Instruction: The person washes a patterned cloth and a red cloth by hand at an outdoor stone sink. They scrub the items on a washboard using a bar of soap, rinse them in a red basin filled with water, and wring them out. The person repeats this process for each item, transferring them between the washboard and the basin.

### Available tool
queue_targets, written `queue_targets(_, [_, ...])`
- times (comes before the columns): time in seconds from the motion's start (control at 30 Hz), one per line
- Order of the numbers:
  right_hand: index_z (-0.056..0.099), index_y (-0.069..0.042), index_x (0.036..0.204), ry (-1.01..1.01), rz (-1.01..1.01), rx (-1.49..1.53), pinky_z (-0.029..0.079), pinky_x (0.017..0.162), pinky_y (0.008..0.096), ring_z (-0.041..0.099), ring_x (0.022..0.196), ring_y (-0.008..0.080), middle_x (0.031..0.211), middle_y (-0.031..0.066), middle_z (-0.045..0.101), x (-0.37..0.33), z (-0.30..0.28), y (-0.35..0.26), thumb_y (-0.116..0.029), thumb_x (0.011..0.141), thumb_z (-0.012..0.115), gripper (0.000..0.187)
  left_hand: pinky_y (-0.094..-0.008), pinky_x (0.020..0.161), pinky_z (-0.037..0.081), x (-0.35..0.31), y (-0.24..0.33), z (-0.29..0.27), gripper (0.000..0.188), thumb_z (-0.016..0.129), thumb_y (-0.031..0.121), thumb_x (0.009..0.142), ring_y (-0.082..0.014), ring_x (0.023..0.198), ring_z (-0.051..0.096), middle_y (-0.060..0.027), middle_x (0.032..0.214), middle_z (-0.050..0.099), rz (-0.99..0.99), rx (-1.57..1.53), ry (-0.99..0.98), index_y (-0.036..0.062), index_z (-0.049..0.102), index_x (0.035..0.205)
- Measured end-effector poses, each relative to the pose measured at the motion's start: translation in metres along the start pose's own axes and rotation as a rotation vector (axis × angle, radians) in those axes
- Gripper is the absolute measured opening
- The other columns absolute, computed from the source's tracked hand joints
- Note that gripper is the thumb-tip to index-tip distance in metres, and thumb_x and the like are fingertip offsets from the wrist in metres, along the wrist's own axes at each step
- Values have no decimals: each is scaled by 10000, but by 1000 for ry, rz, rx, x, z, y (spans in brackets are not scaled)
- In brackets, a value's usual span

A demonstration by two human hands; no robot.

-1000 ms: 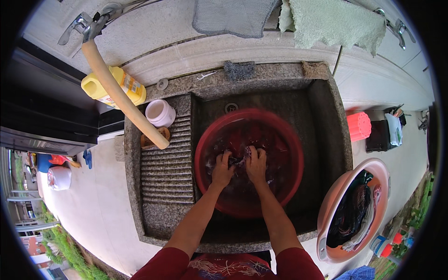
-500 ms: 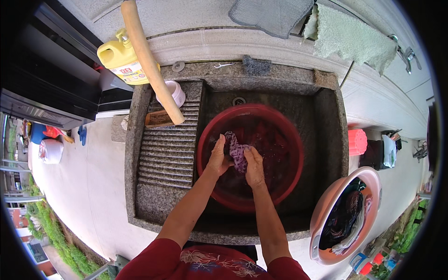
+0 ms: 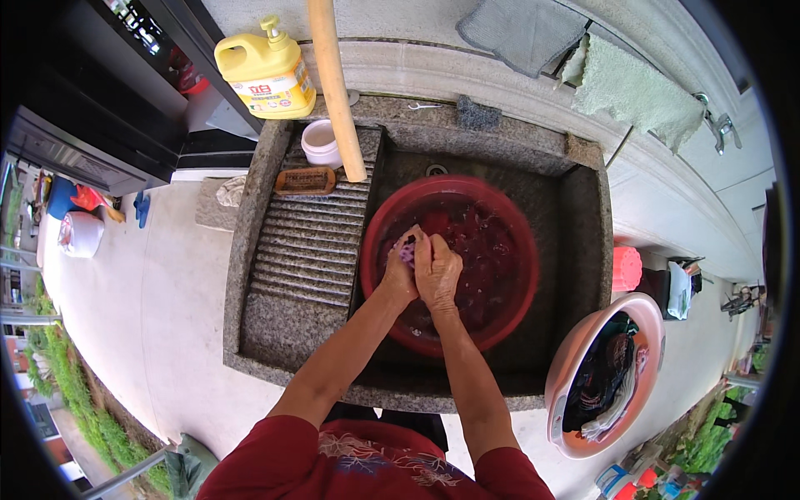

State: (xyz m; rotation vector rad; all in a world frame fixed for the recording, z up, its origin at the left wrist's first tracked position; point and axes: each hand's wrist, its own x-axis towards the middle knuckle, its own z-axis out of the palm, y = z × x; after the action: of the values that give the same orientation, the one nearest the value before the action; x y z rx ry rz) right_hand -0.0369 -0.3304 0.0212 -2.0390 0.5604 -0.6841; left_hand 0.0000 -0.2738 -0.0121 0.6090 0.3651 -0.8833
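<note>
Basin (image 3: 517,250) — red, water, purple cloth (image 3: 407,249) | pink tub (image 3: 575,375) — clothes

Glossy plastic basin (image 3: 508,208), rough granite sink (image 3: 583,208)
</note>
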Motion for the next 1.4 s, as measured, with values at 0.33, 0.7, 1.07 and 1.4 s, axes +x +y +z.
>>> queue_targets(0.33, [483,-22,661,185,56,-36,386,461,462,533,518,407,536,199,499,31,-32,7,-225,912,548,329,-327,682,530,-31,-8,57,195,518,298,941,-168,786,620,-24,893,628,7,148,94,119,595,926])
queue_targets(0.7, [513,1,747,92,405,61,403,562,393,444,567,266,604,158,481,17,-52,73,-235,918,559,295,-461,918,448,-34,7,39,442,526,399,918,-259,1145,508,-104,1251,526,-150,211,122,106,490,1247])
queue_targets(1.07, [513,-84,1123,-497,-120,-685,492,736,503,587,808,409,1090,179,524,-82,0,159,-139,816,592,322,-481,590,593,8,-22,-77,602,584,127,871,-352,935,628,-173,1255,503,-172,1298,373,83,301,1401])
queue_targets(1.4, [523,-22,790,-274,294,396,402,567,264,480,622,104,682,6,524,-50,-48,-17,-112,827,590,118,-354,674,561,-5,-4,-43,464,582,541,852,-200,763,637,-48,965,633,-121,-2,16,143,563,1089])
